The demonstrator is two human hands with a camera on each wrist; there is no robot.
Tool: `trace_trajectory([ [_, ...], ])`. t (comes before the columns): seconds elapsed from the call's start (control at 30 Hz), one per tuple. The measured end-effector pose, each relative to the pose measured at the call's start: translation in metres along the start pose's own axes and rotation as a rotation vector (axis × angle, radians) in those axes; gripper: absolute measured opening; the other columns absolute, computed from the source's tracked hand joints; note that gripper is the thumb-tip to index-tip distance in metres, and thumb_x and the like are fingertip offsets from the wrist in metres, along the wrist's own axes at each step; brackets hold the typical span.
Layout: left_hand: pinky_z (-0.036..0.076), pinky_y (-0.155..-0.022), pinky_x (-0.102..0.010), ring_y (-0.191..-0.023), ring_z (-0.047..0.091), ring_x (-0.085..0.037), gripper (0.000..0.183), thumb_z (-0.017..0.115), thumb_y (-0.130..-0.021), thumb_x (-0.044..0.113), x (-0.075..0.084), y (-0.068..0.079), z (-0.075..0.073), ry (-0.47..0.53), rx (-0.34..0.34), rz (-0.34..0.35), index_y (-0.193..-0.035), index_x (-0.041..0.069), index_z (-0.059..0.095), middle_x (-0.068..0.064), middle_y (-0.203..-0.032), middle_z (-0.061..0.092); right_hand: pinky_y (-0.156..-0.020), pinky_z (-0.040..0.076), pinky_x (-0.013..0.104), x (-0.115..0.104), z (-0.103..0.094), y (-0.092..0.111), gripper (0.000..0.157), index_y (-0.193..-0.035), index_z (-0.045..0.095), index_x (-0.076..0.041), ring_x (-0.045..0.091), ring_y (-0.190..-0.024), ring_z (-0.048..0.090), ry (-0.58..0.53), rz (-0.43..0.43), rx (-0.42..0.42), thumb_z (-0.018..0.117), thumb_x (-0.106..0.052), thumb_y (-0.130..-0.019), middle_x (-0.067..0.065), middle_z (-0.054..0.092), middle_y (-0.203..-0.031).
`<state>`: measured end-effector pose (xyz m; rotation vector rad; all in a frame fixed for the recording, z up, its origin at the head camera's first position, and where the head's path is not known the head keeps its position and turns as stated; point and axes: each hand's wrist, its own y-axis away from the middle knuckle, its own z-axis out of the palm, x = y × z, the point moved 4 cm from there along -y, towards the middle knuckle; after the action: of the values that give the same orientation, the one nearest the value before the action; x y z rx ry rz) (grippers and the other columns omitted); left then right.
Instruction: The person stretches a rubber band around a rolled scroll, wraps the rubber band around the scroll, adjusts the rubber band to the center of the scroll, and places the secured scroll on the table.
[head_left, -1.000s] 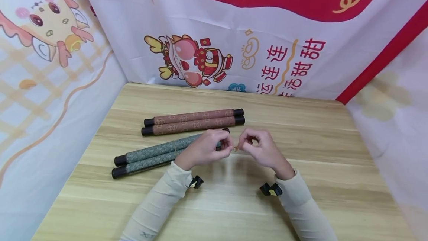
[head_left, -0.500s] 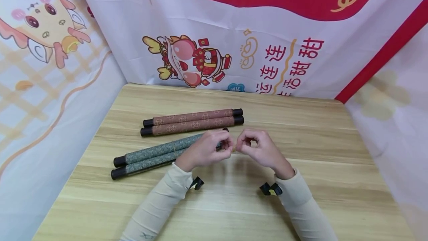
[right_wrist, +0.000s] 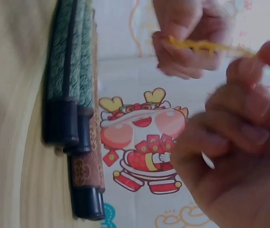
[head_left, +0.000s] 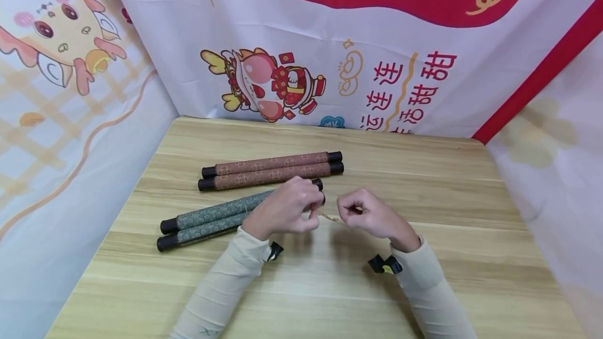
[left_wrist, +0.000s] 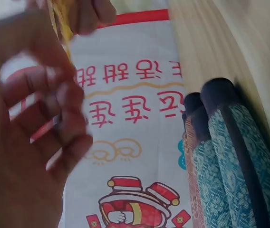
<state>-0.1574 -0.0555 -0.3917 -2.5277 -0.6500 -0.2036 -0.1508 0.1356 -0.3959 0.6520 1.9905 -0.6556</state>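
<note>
- Now that the left hand [head_left: 285, 208] and right hand [head_left: 372, 214] have drawn apart, more of the yellow string [head_left: 328, 217] shows between them, each hand pinching it.
- That wider gap suggests, to my eye, it is being pulled out straight.
- Green rolls [head_left: 216, 212] lie beside the left hand, partly hidden by it.
- Brown rolls [head_left: 273, 174] lie just beyond that hand.

Four rolls [head_left: 216, 211], one cord [right_wrist: 202, 46], two hands [head_left: 288, 208].

Can read red 运连连 [head_left: 380, 99] and 活甜甜 [head_left: 425, 94] on the white backdrop [head_left: 292, 27]; can't make out the teal badge's [head_left: 332, 122] lettering tbh.
</note>
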Motion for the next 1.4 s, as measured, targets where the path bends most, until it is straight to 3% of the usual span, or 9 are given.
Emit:
trace_trajectory([
  [0.1,0.039,-0.069,-0.023,-0.067,0.045,-0.007,0.014,0.067,-0.073,0.013,0.003,-0.001,0.005,0.126,-0.069,0.034,-0.07,0.017,0.053,0.004,-0.067,0.051,-0.055,0.034,0.023,0.0,0.002,0.002,0.019,-0.064,0.042,-0.009,0.011,-0.055,0.036,-0.15,-0.009,-0.077,0.044,0.008,-0.071,0.008,0.038,-0.06],
  [0.27,0.048,-0.07,-0.026,-0.074,0.05,-0.006,0.014,0.066,-0.079,0.009,0.006,-0.001,0.005,0.323,-0.084,-0.024,-0.077,0.019,0.055,0.006,-0.075,0.054,-0.064,0.049,0.025,0.002,-0.002,0.003,0.016,-0.076,0.052,-0.006,0.014,-0.067,0.052,-0.161,0.101,0.022,0.047,0.004,-0.087,0.007,0.052,-0.072],
  [0.43,0.052,-0.07,-0.029,-0.076,0.052,-0.005,0.015,0.065,-0.081,0.007,0.004,-0.001,0.006,0.36,-0.07,-0.059,-0.079,0.02,0.058,0.008,-0.078,0.056,-0.074,0.057,0.029,0.001,0.001,-0.001,0.017,-0.085,0.056,-0.003,0.019,-0.08,0.062,-0.162,0.127,0.073,0.049,0.002,-0.1,0.015,0.064,-0.087],
  [0.57,0.051,-0.073,-0.026,-0.079,0.052,-0.004,0.011,0.063,-0.082,0.008,-0.001,-0.001,0.008,0.4,-0.045,-0.082,-0.083,0.018,0.06,0.005,-0.081,0.057,-0.067,0.051,0.025,0.001,0.003,-0.002,0.015,-0.085,0.054,-0.002,0.016,-0.072,0.057,-0.203,0.123,0.087,0.047,0.006,-0.095,0.02,0.062,-0.083],
  [0.73,0.052,-0.072,-0.03,-0.08,0.055,-0.01,0.006,0.061,-0.09,0.005,-0.005,0.0,0.007,0.659,-0.001,-0.163,-0.09,0.011,0.06,-0.003,-0.087,0.062,-0.055,0.045,0.023,0.003,0.006,-0.003,0.013,-0.088,0.051,-0.002,0.009,-0.062,0.051,-0.23,0.138,0.07,0.044,0.01,-0.089,0.008,0.058,-0.073],
  [0.9,0.054,-0.081,-0.029,-0.089,0.062,-0.014,0.01,0.058,-0.097,0.005,-0.006,0.003,0.006,0.814,0.007,-0.206,-0.091,0.012,0.057,-0.005,-0.096,0.067,-0.053,0.039,0.022,0.007,0.006,-0.004,0.01,-0.09,0.053,-0.004,0.005,-0.061,0.046,-0.167,0.169,0.052,0.051,0.002,-0.097,-0.003,0.052,-0.07],
  [1.07,0.055,-0.089,-0.031,-0.094,0.063,-0.021,0.013,0.055,-0.102,0.0,-0.01,0.005,0.0,0.948,0.096,-0.199,-0.09,0.005,0.053,-0.012,-0.097,0.064,-0.051,0.032,0.02,0.013,-0.001,-0.001,0.022,-0.082,0.054,-0.01,0.004,-0.055,0.037,-0.054,0.233,0.049,0.06,-0.012,-0.104,-0.006,0.043,-0.063],
  [1.2,0.056,-0.083,-0.03,-0.085,0.062,-0.026,0.012,0.052,-0.103,0.0,-0.018,0.01,-0.006,0.975,0.071,-0.248,-0.091,0.002,0.052,-0.013,-0.088,0.061,-0.054,0.036,0.021,0.014,-0.01,0.002,0.038,-0.072,0.049,-0.013,0.006,-0.056,0.039,0.024,0.267,0.05,0.062,-0.022,-0.107,-0.004,0.046,-0.064],
  [1.4,0.051,-0.073,-0.026,-0.08,0.061,-0.015,0.005,0.062,-0.103,0.014,-0.026,0.014,0.002,0.757,-0.168,-0.362,-0.104,0.009,0.061,-0.001,-0.088,0.063,-0.065,0.048,0.027,0.006,-0.02,0.006,0.032,-0.074,0.056,-0.011,0.017,-0.07,0.058,-0.046,0.209,0.147,0.063,-0.016,-0.106,0.006,0.069,-0.083],
])
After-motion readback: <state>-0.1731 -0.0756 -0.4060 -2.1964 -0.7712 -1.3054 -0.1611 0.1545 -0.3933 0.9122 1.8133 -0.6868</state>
